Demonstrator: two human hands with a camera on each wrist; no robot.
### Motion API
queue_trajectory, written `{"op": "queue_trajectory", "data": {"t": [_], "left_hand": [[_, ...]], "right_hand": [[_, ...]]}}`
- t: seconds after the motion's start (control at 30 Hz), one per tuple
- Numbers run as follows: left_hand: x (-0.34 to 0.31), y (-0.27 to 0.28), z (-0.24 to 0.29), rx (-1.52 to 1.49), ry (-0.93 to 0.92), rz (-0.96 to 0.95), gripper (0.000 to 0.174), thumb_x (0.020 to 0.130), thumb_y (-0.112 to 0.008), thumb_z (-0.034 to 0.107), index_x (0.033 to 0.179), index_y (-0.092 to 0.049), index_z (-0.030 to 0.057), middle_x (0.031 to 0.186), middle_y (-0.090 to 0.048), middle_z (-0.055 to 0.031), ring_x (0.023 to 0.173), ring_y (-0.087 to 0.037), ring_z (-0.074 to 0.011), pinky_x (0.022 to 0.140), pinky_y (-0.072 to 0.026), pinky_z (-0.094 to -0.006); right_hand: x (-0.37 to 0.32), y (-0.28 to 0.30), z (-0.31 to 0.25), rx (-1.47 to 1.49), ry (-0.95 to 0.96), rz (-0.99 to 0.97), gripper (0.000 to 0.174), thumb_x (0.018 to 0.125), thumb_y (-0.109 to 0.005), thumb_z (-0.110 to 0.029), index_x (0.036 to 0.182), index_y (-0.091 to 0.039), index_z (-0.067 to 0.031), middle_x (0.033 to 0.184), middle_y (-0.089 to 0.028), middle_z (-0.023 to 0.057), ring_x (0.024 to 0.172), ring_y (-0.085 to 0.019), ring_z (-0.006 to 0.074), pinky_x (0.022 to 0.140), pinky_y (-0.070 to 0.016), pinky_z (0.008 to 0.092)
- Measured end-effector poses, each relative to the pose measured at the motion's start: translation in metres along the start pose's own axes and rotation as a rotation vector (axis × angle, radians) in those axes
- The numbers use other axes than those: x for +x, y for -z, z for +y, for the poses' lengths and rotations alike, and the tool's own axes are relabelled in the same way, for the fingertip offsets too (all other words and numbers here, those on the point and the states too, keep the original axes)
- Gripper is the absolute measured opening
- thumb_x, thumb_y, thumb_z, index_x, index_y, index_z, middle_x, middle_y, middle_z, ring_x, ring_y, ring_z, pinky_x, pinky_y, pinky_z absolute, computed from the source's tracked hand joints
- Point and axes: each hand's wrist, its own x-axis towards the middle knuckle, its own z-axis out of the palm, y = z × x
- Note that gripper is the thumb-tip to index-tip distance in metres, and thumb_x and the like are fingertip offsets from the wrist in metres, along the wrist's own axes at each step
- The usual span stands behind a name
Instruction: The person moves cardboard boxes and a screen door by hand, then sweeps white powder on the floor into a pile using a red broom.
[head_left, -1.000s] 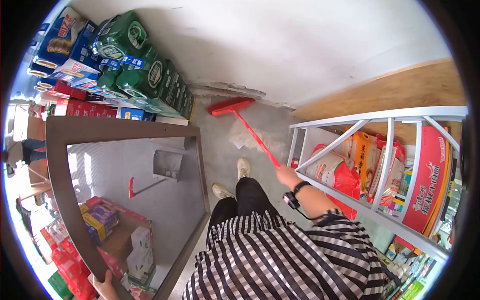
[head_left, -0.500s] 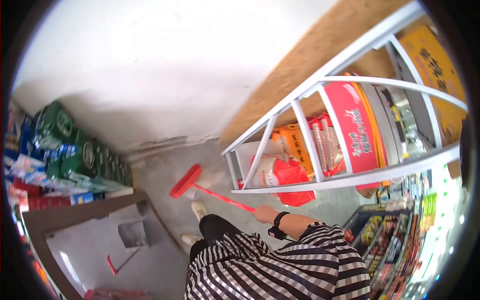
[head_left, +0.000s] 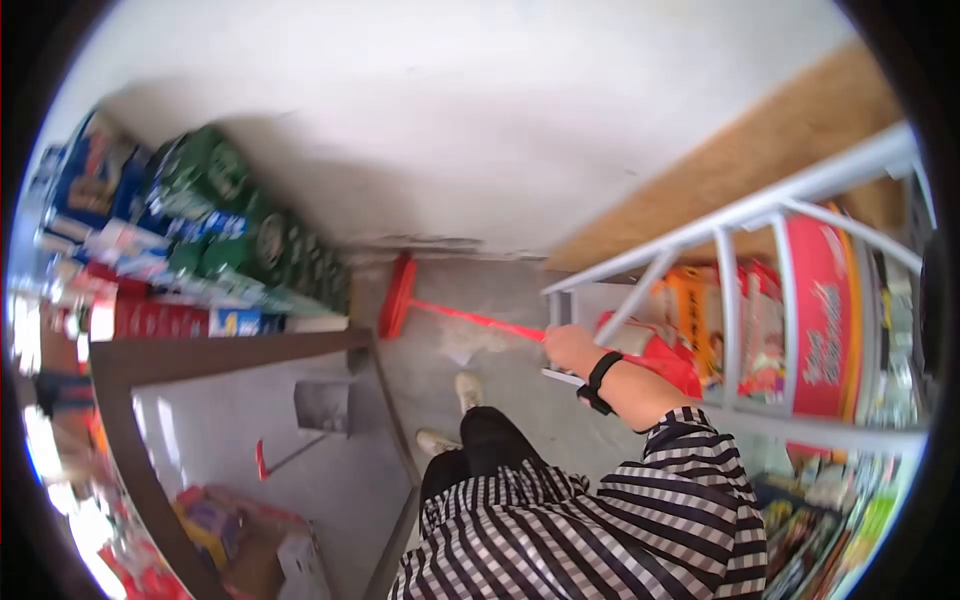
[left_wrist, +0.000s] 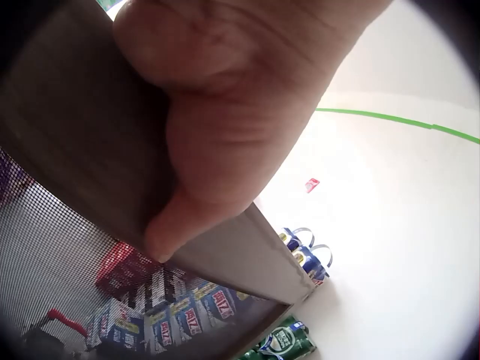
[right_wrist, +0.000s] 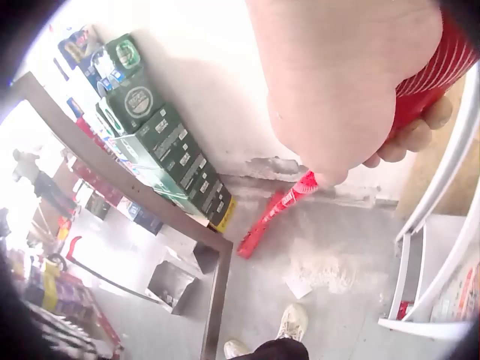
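Observation:
My right hand (head_left: 573, 350) grips the red handle of a broom (head_left: 397, 297), fingers wrapped round it in the right wrist view. The broom's wide red head is on the grey floor near the foot of the white wall, between stacked drinks and a metal rack. In the left wrist view my left hand (left_wrist: 225, 112) holds the edge of a brown-framed screen door (left_wrist: 82, 127), its thumb lying over the frame. That hand is out of the head view. Behind the mesh stands a long-handled dustpan (head_left: 322, 408) with a red grip.
Green bottle packs (head_left: 265, 240) and blue cartons are stacked at the left wall. A pale metal rack (head_left: 730, 310) with sacks and a red box (head_left: 820, 320) stands at right. Pale dust (right_wrist: 322, 266) and a scrap of paper (right_wrist: 298, 287) lie on the floor.
The head view swung right, then partly back. The broom head has turned from lying along the wall to pointing away from it, moving left. My right hand keeps its grip on the handle.

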Motion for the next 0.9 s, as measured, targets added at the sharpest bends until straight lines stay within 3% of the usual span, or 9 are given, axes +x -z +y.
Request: {"op": "queue_trajectory", "data": {"t": [0.1,0.2,0.33,0.43,0.5,0.6,0.7,0.83,0.9], "left_hand": [[-0.003,-0.001,0.011,-0.012,0.070,0.010,0.013,0.081,-0.050,0.009,0.080,-0.058,-0.0022,0.068,-0.056,-0.0059,0.057,-0.049,-0.0122,0.050,-0.0383,-0.0267],[0.005,-0.004,0.012,0.030,0.047,-0.024,0.018,0.081,-0.050,0.011,0.079,-0.058,-0.0041,0.071,-0.058,-0.0059,0.063,-0.051,-0.0128,0.057,-0.0394,-0.0287],[0.002,-0.011,0.026,0.096,0.051,0.013,0.018,0.080,-0.050,0.010,0.080,-0.058,-0.0062,0.074,-0.059,-0.0070,0.066,-0.052,-0.0144,0.059,-0.0407,-0.0293],[0.003,-0.007,0.030,0.016,0.137,0.034,0.018,0.081,-0.050,0.008,0.084,-0.059,-0.0076,0.077,-0.060,-0.0100,0.069,-0.053,-0.0165,0.063,-0.0416,-0.0301],[0.001,0.000,0.024,0.190,-0.027,-0.026,0.017,0.080,-0.052,0.004,0.089,-0.059,-0.0090,0.081,-0.061,-0.0117,0.074,-0.054,-0.0178,0.068,-0.0422,-0.0301],[0.005,0.013,-0.006,0.059,0.124,0.015,0.018,0.078,-0.052,0.001,0.092,-0.058,-0.0100,0.084,-0.061,-0.0126,0.077,-0.054,-0.0191,0.071,-0.0421,-0.0305],[0.010,0.013,-0.014,0.019,0.143,0.021,0.019,0.078,-0.052,0.000,0.093,-0.057,-0.0111,0.086,-0.061,-0.0124,0.076,-0.054,-0.0190,0.071,-0.0421,-0.0304],[0.008,0.008,-0.007,-0.062,0.172,0.030,0.018,0.078,-0.052,0.000,0.092,-0.058,-0.0108,0.084,-0.061,-0.0144,0.074,-0.054,-0.0193,0.069,-0.0425,-0.0313],[0.006,0.010,-0.008,0.151,0.108,-0.015,0.016,0.077,-0.051,-0.002,0.088,-0.058,-0.0101,0.078,-0.059,-0.0159,0.072,-0.055,-0.0192,0.065,-0.0430,-0.0305]], "right_hand": [[0.063,-0.020,-0.003,-0.031,0.029,0.114,0.019,0.080,-0.049,-0.019,0.077,-0.062,-0.0050,0.072,-0.062,0.0129,0.068,-0.063,0.0283,0.057,-0.0501,0.0405],[0.097,-0.033,0.009,-0.085,0.051,0.029,0.023,0.082,-0.047,-0.022,0.079,-0.064,-0.0066,0.078,-0.063,0.0128,0.074,-0.063,0.0281,0.063,-0.0505,0.0410],[0.080,-0.049,0.052,-0.068,-0.036,-0.198,0.028,0.081,-0.047,-0.028,0.082,-0.065,-0.0063,0.083,-0.063,0.0144,0.078,-0.062,0.0313,0.069,-0.0498,0.0431],[0.021,-0.050,0.084,-0.078,-0.098,-0.244,0.031,0.083,-0.045,-0.030,0.082,-0.065,-0.0068,0.083,-0.063,0.0166,0.079,-0.062,0.0325,0.068,-0.0497,0.0441],[-0.010,-0.047,0.099,-0.172,-0.024,-0.324,0.027,0.084,-0.045,-0.025,0.082,-0.065,-0.0068,0.082,-0.063,0.0171,0.078,-0.062,0.0311,0.065,-0.0500,0.0436],[-0.047,0.003,0.079,-0.225,0.023,-0.264,0.024,0.085,-0.044,-0.019,0.080,-0.064,-0.0060,0.076,-0.062,0.0144,0.073,-0.062,0.0297,0.062,-0.0502,0.0424],[-0.058,0.050,0.055,-0.187,-0.003,-0.178,0.023,0.085,-0.044,-0.018,0.079,-0.064,-0.0065,0.073,-0.061,0.0125,0.070,-0.062,0.0295,0.061,-0.0503,0.0418],[-0.007,0.029,0.054,-0.166,0.209,-0.027,0.024,0.082,-0.049,-0.023,0.075,-0.063,-0.0061,0.067,-0.059,0.0125,0.068,-0.062,0.0296,0.058,-0.0494,0.0417],[0.038,0.022,0.030,-0.043,0.142,0.050,0.026,0.082,-0.048,-0.025,0.074,-0.063,-0.0049,0.070,-0.061,0.0129,0.067,-0.061,0.0312,0.058,-0.0495,0.0419]]}}
